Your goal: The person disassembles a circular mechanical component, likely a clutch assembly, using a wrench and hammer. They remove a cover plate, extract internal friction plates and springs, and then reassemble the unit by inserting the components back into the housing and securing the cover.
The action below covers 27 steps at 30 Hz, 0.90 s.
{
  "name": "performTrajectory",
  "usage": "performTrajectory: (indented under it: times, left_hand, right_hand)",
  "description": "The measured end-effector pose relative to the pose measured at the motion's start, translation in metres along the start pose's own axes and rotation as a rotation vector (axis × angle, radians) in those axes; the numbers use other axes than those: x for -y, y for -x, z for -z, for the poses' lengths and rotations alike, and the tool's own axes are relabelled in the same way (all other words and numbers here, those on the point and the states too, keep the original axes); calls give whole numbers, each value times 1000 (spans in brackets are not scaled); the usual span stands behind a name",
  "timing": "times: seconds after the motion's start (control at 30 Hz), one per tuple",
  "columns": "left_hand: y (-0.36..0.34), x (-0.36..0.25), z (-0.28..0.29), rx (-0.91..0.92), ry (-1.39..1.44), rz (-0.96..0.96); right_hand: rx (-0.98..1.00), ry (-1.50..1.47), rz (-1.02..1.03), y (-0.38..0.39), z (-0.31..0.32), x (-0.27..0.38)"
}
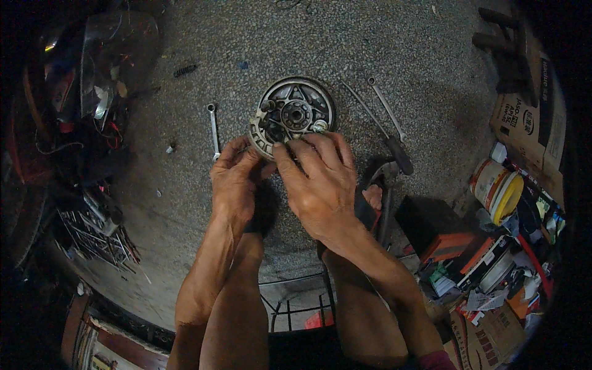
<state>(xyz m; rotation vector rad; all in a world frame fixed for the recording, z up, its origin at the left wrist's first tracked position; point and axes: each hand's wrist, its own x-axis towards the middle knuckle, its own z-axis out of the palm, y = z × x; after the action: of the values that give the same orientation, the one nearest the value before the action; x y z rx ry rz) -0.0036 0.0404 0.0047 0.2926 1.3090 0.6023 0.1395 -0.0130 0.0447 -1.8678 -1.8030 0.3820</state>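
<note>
The hands (283, 179) hide the near edge of the round metal hub (295, 114).

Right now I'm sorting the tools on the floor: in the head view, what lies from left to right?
Small wrench → round metal hub plate, touched by left hand and right hand → screwdriver with black handle → yellow-lidded tub.

Brown cardboard boxes (524, 117) at right

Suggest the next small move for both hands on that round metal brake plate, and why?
Probably seat the curved grey brake shoe onto the round metal brake plate: left hand and right hand both pinch at the plate's near edge, where the shoe appears to overhang its rim.
</note>
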Motion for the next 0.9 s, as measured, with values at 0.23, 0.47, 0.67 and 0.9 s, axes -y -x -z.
performTrajectory:
  times: [0.23, 0.47, 0.67, 0.9]
  left_hand:
    - [-4, 1, 3, -2, 19, -6]
    - [-1, 4, 9, -27, -10, 23]
    - [1, -9, -8, -108, -93, 55]
    - [-9, -9, -5, -39, -152, 51]
  right_hand:
    - [21, 34, -1, -2, -6, 3]
    - [53, 10, -20, 0, -7, 5]
    - [42, 26, -15, -2, -11, -1]
    - [48, 32, -41, -6, -10, -3]
